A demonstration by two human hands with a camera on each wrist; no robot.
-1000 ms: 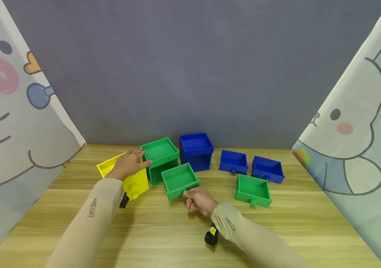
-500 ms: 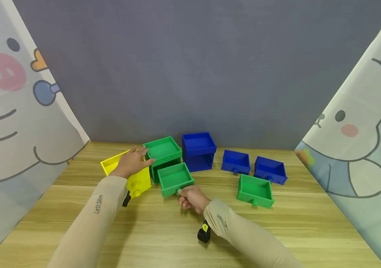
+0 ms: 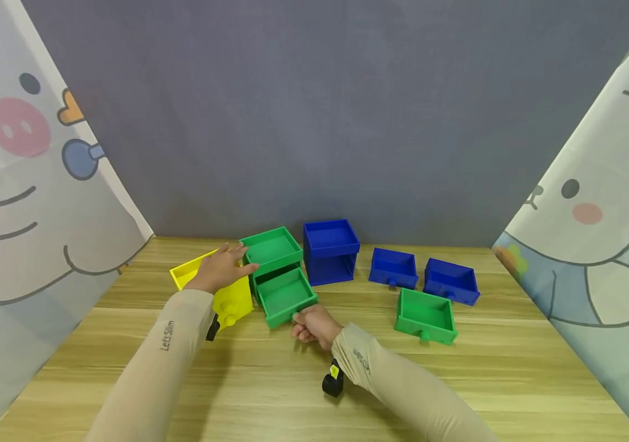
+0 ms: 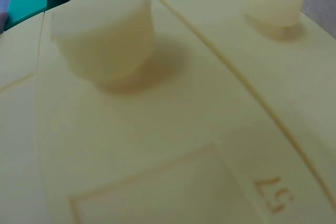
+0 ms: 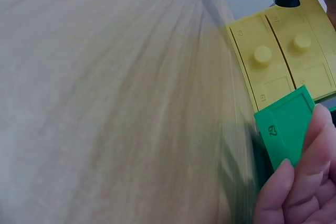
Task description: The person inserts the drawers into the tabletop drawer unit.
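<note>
In the head view, my right hand [image 3: 317, 325] pinches the front knob of a green drawer [image 3: 287, 294]. The back of that drawer sits inside the lower opening of the green cabinet [image 3: 271, 248], and its front sticks out toward me. My left hand [image 3: 219, 270] lies across the top of the yellow cabinet [image 3: 237, 301], fingers spread and extended, fingertips at the left edge of the green cabinet. Two round knobs show on the yellow fronts in the right wrist view. There the green drawer front [image 5: 286, 124] bears a number, with curled right fingers [image 5: 310, 177] beside it.
A blue cabinet [image 3: 331, 248] with an open lower bay stands right of the green one. Farther right on the wooden table [image 3: 270, 393] lie two blue drawers [image 3: 394, 268] [image 3: 451, 281] and another green drawer [image 3: 426, 314]. A grey wall [image 3: 314, 123] rises behind.
My right hand has moved the green drawer left and back, into the green cabinet's lower opening. My left hand keeps its place at the cabinets. The head view has shifted slightly.
</note>
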